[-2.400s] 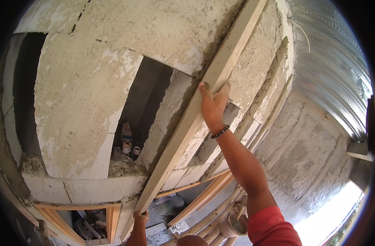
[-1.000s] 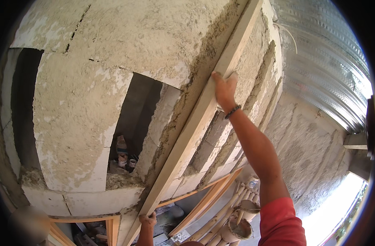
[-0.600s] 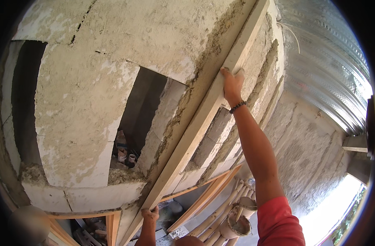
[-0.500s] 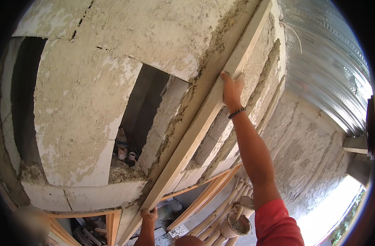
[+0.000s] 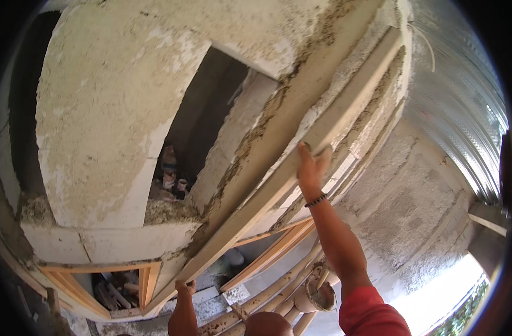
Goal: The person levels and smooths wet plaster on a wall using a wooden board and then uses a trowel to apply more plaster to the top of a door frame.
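A long, straight, pale screed bar (image 5: 250,215) runs diagonally along the wall. My right hand (image 5: 312,169) grips its upper half, with the thumb on the left edge and the fingers on the right edge. Near the bar's lower end, my left hand (image 5: 185,288) is closed round it. Left of the bar lies a smooth band of fresh mortar (image 5: 312,95) with ragged edges. Rough, uneven mortar shows to the bar's right. Whether the bar touches the wall along its whole length I cannot tell.
A rectangular wall opening (image 5: 197,123) lies to the left. Orange-brown wooden frames (image 5: 149,285) stand below. At lower right, a mortar-caked bucket (image 5: 315,294) sits by bamboo poles (image 5: 256,297). Corrugated metal sheeting (image 5: 452,95) is at upper right.
The bar has come down and its upper end now shows. A wider part of the smooth mortar band is uncovered. My right hand has moved lower, and the view has shifted.
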The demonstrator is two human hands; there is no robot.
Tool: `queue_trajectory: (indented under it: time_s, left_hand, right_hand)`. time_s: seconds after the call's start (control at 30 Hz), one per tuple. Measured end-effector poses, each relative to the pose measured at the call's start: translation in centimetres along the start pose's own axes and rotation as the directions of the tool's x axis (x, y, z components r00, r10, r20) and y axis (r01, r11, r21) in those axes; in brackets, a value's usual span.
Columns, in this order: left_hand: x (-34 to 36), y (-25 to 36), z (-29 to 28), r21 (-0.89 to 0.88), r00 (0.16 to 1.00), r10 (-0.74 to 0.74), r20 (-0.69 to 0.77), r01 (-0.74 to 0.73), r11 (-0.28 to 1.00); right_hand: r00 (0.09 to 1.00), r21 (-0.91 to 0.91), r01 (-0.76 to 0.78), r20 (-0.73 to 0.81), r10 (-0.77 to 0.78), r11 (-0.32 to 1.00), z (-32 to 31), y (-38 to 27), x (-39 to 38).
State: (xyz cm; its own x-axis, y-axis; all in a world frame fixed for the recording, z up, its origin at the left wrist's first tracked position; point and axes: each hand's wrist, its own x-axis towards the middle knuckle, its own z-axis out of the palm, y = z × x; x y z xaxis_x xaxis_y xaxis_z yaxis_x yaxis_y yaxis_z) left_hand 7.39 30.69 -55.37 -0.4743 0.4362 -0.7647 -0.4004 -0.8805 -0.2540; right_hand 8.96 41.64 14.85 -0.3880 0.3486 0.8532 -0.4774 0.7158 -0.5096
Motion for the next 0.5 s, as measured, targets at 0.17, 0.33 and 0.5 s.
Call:
queue_trajectory:
  time_s: [0.17, 0.33, 0.5]
  left_hand:
    - [-1.6, 1.6, -6.0, 0.038, 0.995, 0.05, -0.09, -0.047, 0.998]
    - [-4.5, 0.7, -8.4, 0.074, 0.996, 0.079, 0.05, -0.083, 0.994]
    - [-5.3, 0.1, -9.9, 0.126, 0.996, -0.007, 0.089, -0.004, 0.992]
  right_hand:
    - [0.989, 0.083, 0.137, -0.06, -0.132, 0.987, -4.7, -1.8, -6.1]
    - [0.984, 0.35, -0.168, 0.108, 0.138, 0.922, -8.4, -3.9, -7.5]
    - [0.987, 0.384, -0.161, 0.087, 0.138, 0.909, -9.9, -3.2, -9.5]
